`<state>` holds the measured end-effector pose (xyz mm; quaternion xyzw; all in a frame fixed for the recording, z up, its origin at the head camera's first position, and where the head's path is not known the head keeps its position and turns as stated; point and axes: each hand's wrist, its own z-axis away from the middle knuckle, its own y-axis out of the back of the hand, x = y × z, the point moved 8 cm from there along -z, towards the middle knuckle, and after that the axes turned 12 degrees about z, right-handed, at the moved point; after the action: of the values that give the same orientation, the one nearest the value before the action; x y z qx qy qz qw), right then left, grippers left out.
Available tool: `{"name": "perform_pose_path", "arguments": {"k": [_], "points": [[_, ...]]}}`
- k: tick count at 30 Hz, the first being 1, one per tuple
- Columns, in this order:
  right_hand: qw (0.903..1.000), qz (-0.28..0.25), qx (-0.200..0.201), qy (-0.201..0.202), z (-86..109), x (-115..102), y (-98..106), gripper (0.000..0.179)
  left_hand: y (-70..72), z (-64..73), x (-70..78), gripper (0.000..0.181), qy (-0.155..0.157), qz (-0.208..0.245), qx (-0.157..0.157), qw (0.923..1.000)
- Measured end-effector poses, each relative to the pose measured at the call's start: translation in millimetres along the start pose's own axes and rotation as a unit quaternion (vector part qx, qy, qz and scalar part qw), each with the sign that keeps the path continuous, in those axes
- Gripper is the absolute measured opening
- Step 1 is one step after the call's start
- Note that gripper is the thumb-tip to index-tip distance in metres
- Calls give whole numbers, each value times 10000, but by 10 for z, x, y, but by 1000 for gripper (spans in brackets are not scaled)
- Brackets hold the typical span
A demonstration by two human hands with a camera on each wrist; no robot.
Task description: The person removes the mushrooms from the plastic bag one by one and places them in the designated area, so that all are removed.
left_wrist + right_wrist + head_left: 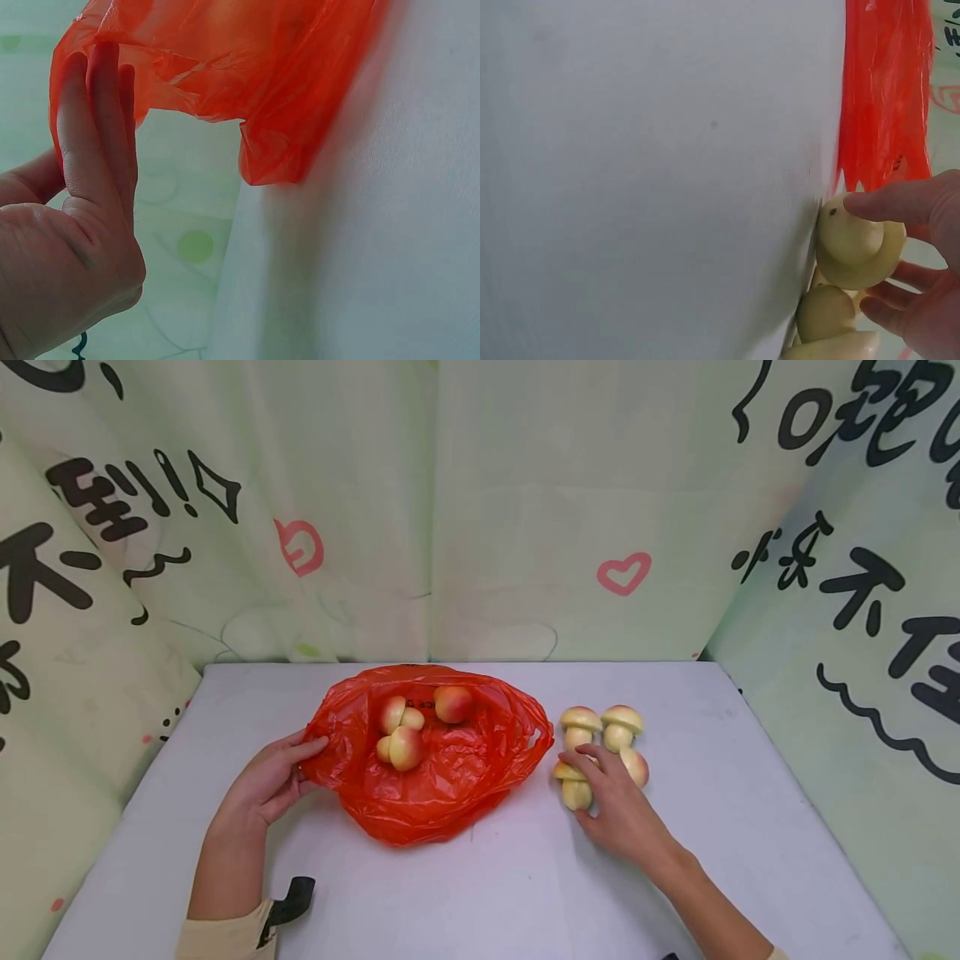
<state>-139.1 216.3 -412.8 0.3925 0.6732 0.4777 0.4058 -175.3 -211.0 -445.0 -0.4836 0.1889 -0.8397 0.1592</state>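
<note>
The thumb and fingers of the right hand (618,807) are grasping the near-left mushroom (576,793), thumb at the foot of its stem, fingertips around the cap; those of the left hand (272,777) pinch the left rim of the red plastic bag (450,802), thumb on the inner side.

The held mushroom looks smooth, firm and probably light, perhaps a foam or plastic model; a grip across stem and cap seems sound, since the rounded cap alone might slip; no hard squeeze should be needed.

Just beyond it, to the right and far side, three more mushrooms (621,727) sit close together on the white table (480,902); farther left, the bag lies spread, its mouth wide, with three mushrooms inside (405,748); its film looks thin, limp and slick, likely to crumple or fold inward, so the rim is the place to hold, lifted lightly outward rather than pulled hard.
</note>
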Motion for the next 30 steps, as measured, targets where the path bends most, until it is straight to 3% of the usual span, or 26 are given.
{"name": "perform_pose_path", "arguments": {"k": [9, 21, 30], "points": [[9999, -18, 135, 29, -18, -42, 66, 74, 4, -8, -3, 70, -1, -19, 34, 10000], [9902, -213, 1325, 397, -92, -214, 343, 55, 8, -8, 7, 70, -7, 6, 37, 10000], [9898, -528, 1197, 558, -259, -338, 379, 48, 2, -12, 14, 69, -63, 43, -107, 9999]]}}
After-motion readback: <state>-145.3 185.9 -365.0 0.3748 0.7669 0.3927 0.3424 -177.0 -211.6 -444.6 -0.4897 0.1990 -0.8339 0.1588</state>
